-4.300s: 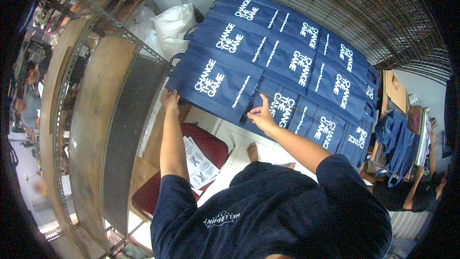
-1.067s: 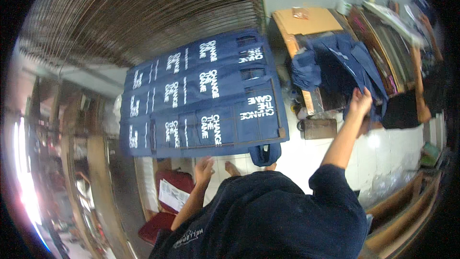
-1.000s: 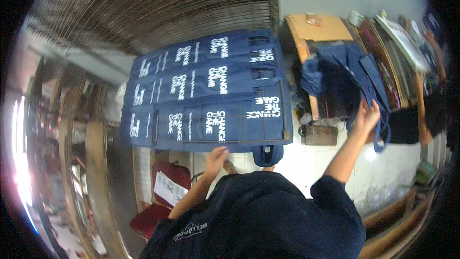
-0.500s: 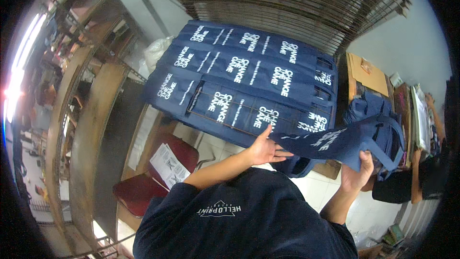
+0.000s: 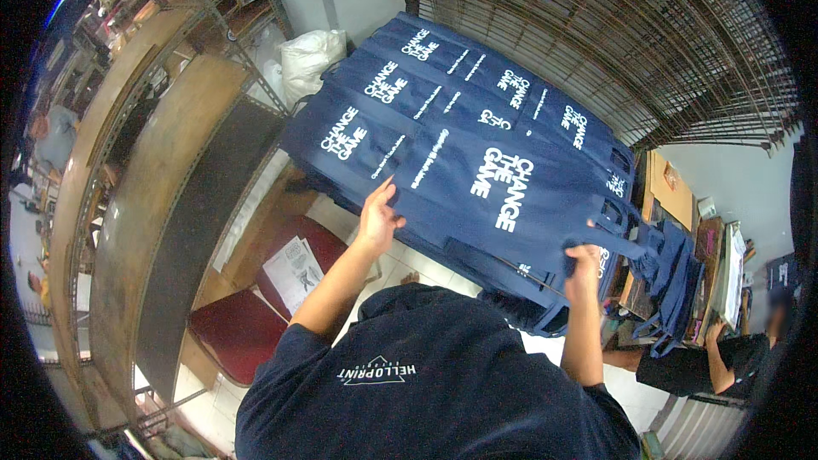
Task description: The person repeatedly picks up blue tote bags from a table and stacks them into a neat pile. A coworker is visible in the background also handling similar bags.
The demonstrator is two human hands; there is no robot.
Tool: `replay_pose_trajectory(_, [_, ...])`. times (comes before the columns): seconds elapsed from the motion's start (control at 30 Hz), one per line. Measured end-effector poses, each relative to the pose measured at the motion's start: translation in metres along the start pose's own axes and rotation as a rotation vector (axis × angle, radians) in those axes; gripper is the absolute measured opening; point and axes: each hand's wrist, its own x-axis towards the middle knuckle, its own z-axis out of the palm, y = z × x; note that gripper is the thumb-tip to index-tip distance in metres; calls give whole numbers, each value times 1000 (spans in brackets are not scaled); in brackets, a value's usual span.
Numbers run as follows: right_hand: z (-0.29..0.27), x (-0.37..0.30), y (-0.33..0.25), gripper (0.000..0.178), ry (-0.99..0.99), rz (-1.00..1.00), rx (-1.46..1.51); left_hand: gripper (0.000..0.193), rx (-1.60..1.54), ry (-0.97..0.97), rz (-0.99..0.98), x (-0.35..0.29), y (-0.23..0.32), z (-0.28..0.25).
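A navy tote bag with white print is stretched between my hands, over rows of similar tote bags laid flat on a wire rack. My right hand is closed round the handle end of this bag, its strap by my fingers. At the other end, my left hand has the bottom corner between thumb and index finger. The bag lies low over the others, partly covering their print. Part of the rack's wire shows beneath its near edge.
A tall stack of wire racks stands beyond. More navy bags hang at the right, beside a cardboard piece. Another person's arm is at far right. Red chair with papers and wooden shelves are left.
The bag has swung from the right to lie stretched over the laid-out bags. My left hand moved left and took its corner; my right hand moved forward and left with the handle end.
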Motion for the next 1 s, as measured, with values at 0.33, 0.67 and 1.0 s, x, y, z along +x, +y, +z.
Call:
replay_pose_trajectory(0.33, [-18, 51, 175, 29, 13, 318, -490, 32, 866, 195, 218, 76, -44, -97])
replay_pose_trajectory(0.67, [8, 33, 171, 51, 162, 385, -495, 29, 1029, 225, 396, 97, -63, -130])
replay_pose_trajectory(1.0, [-2, 30, 188, 32, 183, 415, -492, 27, 1022, 194, 357, 101, -62, -132])
